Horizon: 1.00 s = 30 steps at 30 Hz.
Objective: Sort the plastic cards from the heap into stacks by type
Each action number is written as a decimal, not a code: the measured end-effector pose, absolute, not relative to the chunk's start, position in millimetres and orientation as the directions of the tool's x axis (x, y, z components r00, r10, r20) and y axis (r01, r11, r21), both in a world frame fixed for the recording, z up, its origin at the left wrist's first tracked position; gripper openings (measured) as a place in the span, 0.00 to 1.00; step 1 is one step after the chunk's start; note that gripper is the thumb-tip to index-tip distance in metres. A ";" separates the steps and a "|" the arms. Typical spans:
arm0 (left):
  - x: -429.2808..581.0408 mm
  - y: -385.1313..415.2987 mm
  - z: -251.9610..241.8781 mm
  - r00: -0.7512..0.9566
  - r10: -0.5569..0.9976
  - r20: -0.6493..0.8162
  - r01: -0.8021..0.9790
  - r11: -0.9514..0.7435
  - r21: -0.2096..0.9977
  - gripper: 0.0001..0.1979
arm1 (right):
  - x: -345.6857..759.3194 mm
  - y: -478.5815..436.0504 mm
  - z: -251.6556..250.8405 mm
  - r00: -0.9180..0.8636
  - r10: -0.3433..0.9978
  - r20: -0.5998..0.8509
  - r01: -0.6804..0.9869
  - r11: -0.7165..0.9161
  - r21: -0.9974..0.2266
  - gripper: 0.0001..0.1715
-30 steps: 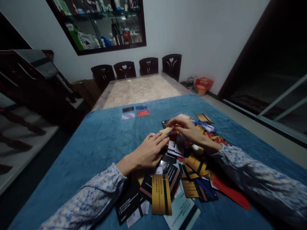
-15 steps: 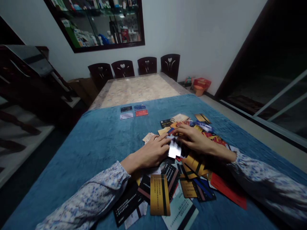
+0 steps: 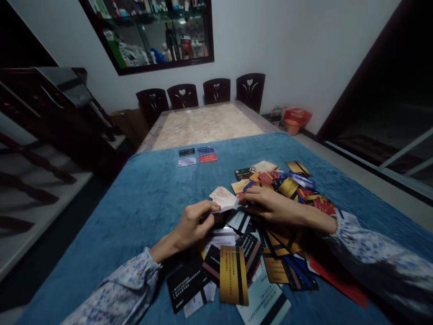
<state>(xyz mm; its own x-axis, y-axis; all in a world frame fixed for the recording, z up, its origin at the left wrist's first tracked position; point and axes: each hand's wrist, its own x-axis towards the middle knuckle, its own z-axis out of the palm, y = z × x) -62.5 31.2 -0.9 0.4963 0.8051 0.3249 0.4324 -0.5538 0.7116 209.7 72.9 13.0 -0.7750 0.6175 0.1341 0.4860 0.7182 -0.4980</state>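
A loose heap of plastic cards (image 3: 270, 253) in black, gold, red and blue lies on a blue cloth (image 3: 145, 198). My left hand (image 3: 194, 223) is curled, pinching the near end of a pale card (image 3: 226, 208) lifted off the heap. My right hand (image 3: 267, 205) lies palm down on the heap, its fingertips closed on the far end of the same card. A gold card with a black stripe (image 3: 233, 280) lies face up near me. Both arms wear flowered sleeves.
Several cards (image 3: 198, 156) lie in a neat block at the cloth's far edge. Beyond it the marble tabletop (image 3: 206, 126) runs to several dark chairs (image 3: 216, 90). A wall cabinet (image 3: 152, 31) holds bottles. A red basket (image 3: 296, 118) sits on the floor.
My left hand went from lying flat on the heap to a curled pinch and drew back towards me. A pale card has come up between both hands.
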 end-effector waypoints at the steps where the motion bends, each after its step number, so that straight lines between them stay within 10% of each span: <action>1: -63.6 30.8 -1.6 0.414 0.869 0.271 0.421 -0.447 0.789 0.08 | 207.7 74.0 12.6 -0.773 0.621 0.131 0.490 0.715 -0.499 0.13; 6: -63.2 33.7 -5.9 0.212 0.977 -0.019 0.174 -0.019 0.985 0.13 | 195.1 77.8 11.3 -0.739 0.661 0.126 0.541 0.695 -0.473 0.15; 17: -67.4 36.7 -5.5 0.224 0.967 -0.120 0.059 0.110 0.992 0.17 | 180.0 84.9 5.8 -0.661 0.735 0.152 0.583 0.630 -0.513 0.07; 30: -68.6 36.9 -5.3 0.275 0.933 0.233 0.416 -0.334 0.846 0.14 | 169.3 84.8 0.4 -0.632 0.752 0.189 0.531 0.598 -0.601 0.08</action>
<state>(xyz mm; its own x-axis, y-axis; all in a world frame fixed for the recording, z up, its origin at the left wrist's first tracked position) -68.6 36.9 -5.3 0.2748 0.9329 0.2326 0.4164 -0.3336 0.8457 169.3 84.8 0.4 -0.6320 0.7516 0.1890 0.5310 0.5976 -0.6007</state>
